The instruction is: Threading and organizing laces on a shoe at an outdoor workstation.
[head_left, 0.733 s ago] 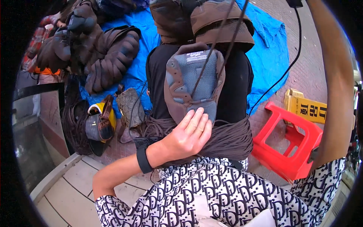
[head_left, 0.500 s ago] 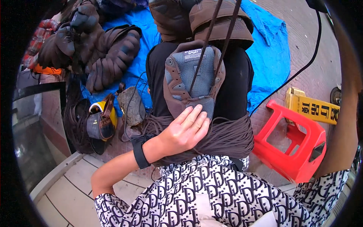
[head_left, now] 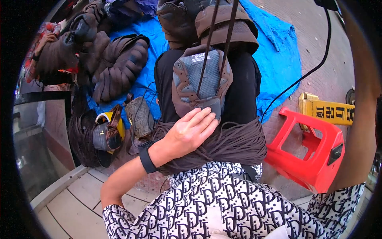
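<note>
A brown and blue-grey shoe upper [head_left: 205,75] lies across my dark-trousered thighs, its mesh tongue pointing away from me. My left hand [head_left: 195,126] is closed on its toe end, the fingers laid together over the front; the thumb is hidden. From the eyelets nearest the toe, two strands of a dark shoelace [head_left: 205,59] run taut up past the top edge. My right forearm [head_left: 360,99] rises along the right rim, and its hand is out of view. Over my lap, just under my left wrist, rests a thick bundle of dark laces [head_left: 230,143].
Stacked brown shoe uppers [head_left: 227,28] stand beyond my knees on a blue tarp [head_left: 274,51], with more uppers [head_left: 119,67] at left. A red plastic stool [head_left: 306,147] and yellow box [head_left: 326,111] are at right. A black cord [head_left: 310,75] crosses there. Another person's hand [head_left: 47,40] shows far left.
The view has shifted slightly. The taut lace strands lean a little less to the right. My left hand stays on the toe of the shoe upper. The other person's hand has come into sight.
</note>
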